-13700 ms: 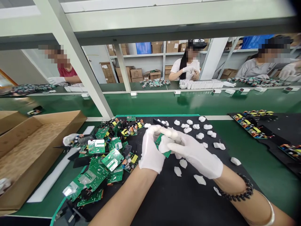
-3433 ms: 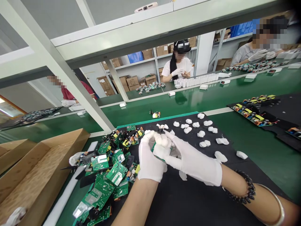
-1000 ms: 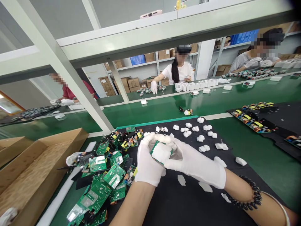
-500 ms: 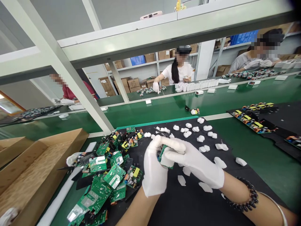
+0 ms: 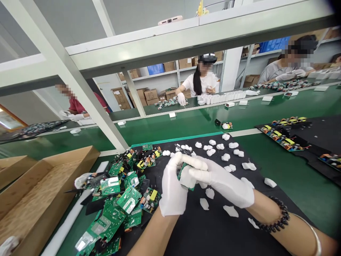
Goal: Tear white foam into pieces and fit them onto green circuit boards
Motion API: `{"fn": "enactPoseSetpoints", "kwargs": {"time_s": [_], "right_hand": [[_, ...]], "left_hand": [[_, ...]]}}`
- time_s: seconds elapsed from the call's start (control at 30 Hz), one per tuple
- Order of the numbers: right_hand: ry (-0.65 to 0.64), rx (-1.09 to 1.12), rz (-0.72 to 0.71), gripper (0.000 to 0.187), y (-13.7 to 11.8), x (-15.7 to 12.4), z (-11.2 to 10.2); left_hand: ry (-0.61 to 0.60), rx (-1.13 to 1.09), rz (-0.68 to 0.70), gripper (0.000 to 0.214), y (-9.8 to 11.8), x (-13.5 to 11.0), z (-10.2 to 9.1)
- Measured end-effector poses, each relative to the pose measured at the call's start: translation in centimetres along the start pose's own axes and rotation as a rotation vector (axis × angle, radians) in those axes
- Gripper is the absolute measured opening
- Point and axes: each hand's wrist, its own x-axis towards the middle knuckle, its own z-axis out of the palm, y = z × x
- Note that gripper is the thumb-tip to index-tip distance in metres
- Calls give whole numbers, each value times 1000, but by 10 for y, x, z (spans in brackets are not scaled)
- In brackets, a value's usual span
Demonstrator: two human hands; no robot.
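A green circuit board [image 5: 191, 187] with a white putty lump [image 5: 188, 177] on its face is held between my two gloved hands. My left hand [image 5: 174, 186] wraps round the board from the left, its fingers over the upper edge. The fingers of my right hand [image 5: 222, 179] press against the white lump from the right. My fingers hide much of the board and its far side. Many white putty pieces [image 5: 230, 211] lie on the black mat [image 5: 213, 231] around and beyond my hands.
Piled circuit boards [image 5: 129, 199] cover the mat's left side, beside a white foam rod [image 5: 71, 209] and a cardboard box [image 5: 50, 181]. Beyond, a green conveyor [image 5: 157, 126] carries white housings. A metal frame [image 5: 87, 99] crosses in front. Co-workers sit opposite; board strips [image 5: 282, 137] lie right.
My hands shift slightly left with the board; my right fingers move a little over the white lump. White housings and a board on the conveyor have moved right.
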Motion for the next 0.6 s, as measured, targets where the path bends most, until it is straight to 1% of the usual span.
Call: {"fn": "enactPoseSetpoints", "kwargs": {"time_s": [0.03, 0.07, 0.13, 0.2, 0.3, 0.33, 0.43, 0.47, 0.5, 0.6], "right_hand": [[0, -9, -5, 13, 0, 1, 1], [39, -17, 16, 11, 1, 1, 3], [162, -28, 97, 12, 3, 3, 7], [223, -45, 152, 16, 7, 5, 10], [201, -83, 118, 17, 10, 8, 8], [175, -87, 104, 16, 10, 9, 6], [42, -42, 77, 16, 11, 10, 1], [21, -32, 77, 16, 12, 10, 0], [40, -38, 81, 15, 13, 10, 0], [198, -119, 95, 16, 19, 10, 2]], "left_hand": [[2, 18, 18, 23, -1, 0, 0], [-15, 65, 31, 26, -3, 1, 0], [-57, 159, 13, 30, -8, 1, -3], [-55, 194, -16, 33, -13, 1, -6], [-24, 187, -13, 35, -16, 5, -5], [-8, 164, -17, 34, -16, 6, -4], [23, 77, -45, 36, -13, 8, 0], [24, 61, -48, 35, -11, 8, 1], [19, 54, -41, 33, -11, 8, 2], [29, 14, -49, 24, -8, 5, 4]]}}
